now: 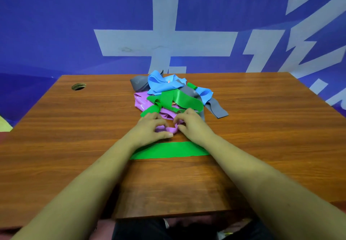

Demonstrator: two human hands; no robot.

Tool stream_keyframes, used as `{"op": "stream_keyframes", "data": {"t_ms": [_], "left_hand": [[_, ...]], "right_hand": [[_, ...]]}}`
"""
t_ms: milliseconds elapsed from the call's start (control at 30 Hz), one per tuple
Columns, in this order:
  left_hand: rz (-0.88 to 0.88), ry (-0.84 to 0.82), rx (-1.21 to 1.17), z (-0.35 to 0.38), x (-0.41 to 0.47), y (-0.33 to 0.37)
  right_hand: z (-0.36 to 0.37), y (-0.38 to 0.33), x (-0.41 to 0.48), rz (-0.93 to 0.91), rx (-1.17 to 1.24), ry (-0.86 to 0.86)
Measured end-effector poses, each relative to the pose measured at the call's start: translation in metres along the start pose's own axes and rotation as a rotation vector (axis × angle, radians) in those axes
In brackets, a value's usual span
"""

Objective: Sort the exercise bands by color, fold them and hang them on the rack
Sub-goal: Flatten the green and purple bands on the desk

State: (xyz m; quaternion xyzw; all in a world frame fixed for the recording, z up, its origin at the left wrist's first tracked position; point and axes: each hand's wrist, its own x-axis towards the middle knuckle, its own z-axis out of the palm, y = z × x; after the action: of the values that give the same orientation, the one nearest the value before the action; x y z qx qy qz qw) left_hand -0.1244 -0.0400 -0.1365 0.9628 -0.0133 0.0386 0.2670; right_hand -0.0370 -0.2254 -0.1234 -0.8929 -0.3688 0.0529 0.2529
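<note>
Purple band (166, 130) pinched by left hand (149, 127) and right hand (191, 124); green strip (168, 150) lies left-to-right.

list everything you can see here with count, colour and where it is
table: one, brown wood, fills foreground
cable hole: one, table's far left
banner: one, blue with white characters, behind table
flat band: one, green, near table's front
tangled bands: count unclear, blue, grey, green, piled mid-table
purple band: count unclear, pile's near side
left hand: one, fingers pinch purple band
right hand: one, fingers pinch purple band
</note>
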Motion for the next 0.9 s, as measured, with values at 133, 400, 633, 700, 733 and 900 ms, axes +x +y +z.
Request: {"op": "stream_keyframes", "data": {"t_ms": [133,400,633,700,733,900], "left_hand": [[0.043,0.092,-0.104,-0.013,0.002,-0.003],[0.047,0.363,-0.369,-0.075,0.005,0.041],[0.055,0.363,-0.804,-0.092,-0.005,0.074],[0.040,0.327,-0.694,-0.091,-0.008,0.072],[0.027,0.290,-0.618,-0.090,-0.010,0.072],[-0.020,0.195,-0.582,-0.090,-0.023,0.069]], "right_hand": [[-0.011,0.001,0.005,-0.022,0.063,0.131],[-0.067,-0.032,0.005,-0.094,0.591,0.358],[-0.102,-0.063,-0.005,-0.073,1.029,0.347],[-0.109,-0.068,-0.009,-0.061,1.046,0.352],[-0.113,-0.071,-0.012,-0.061,1.061,0.353],[-0.125,-0.070,-0.023,-0.025,0.987,0.389]]}}
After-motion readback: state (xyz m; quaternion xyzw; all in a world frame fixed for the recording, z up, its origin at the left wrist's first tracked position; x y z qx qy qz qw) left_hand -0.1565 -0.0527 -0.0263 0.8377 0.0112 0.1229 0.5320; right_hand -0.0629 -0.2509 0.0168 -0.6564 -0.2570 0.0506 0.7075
